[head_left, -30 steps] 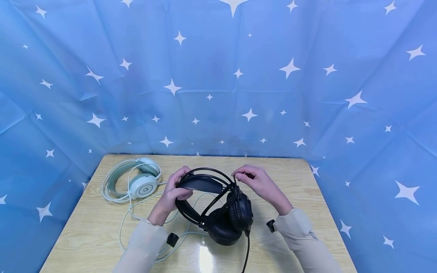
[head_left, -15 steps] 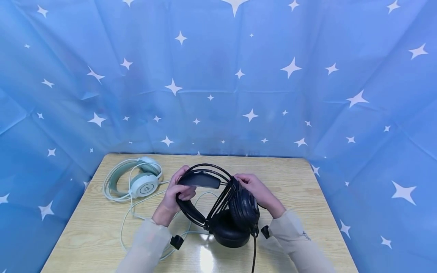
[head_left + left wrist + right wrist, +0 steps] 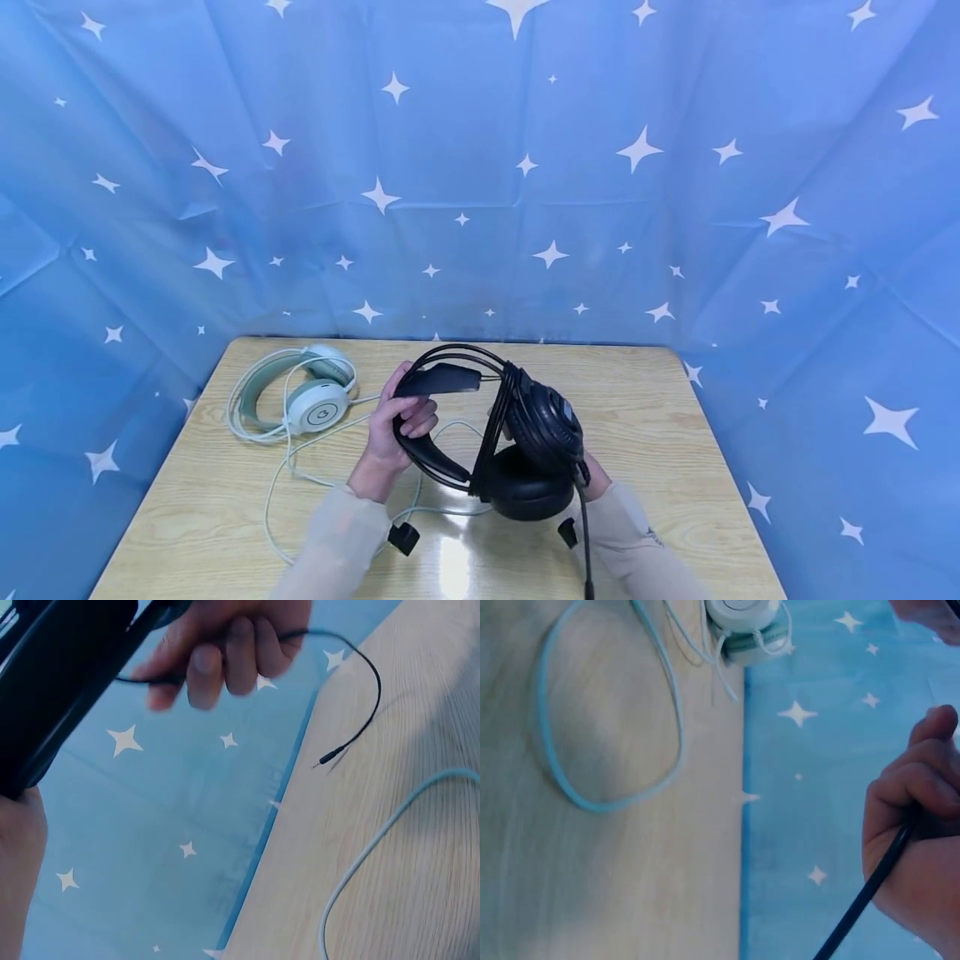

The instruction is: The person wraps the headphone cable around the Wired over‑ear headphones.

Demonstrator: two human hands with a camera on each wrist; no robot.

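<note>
Black over-ear headphones [image 3: 528,487] are held up over the table in the head view, their cable wound in several turns across the band and one ear cup. My left hand [image 3: 401,425] grips the padded headband on its left side. Behind the right ear cup, my right hand [image 3: 922,780] is mostly hidden in the head view. Both wrist views show its fingers curled round the black cable [image 3: 367,682]. A short free end with a thin jack plug [image 3: 330,756] dangles from that hand. Another stretch of cord [image 3: 587,533] hangs down from the ear cup.
Pale green headphones [image 3: 318,408] lie at the table's back left. Their light cord [image 3: 270,500] loops across the wooden table [image 3: 637,392] beneath the black pair. A blue star-patterned curtain [image 3: 480,167] stands behind and along both sides.
The right hand has gone from above the ear cup to behind it, bringing the cable round in a further turn. The black headphones have shifted slightly right and tilted upward.
</note>
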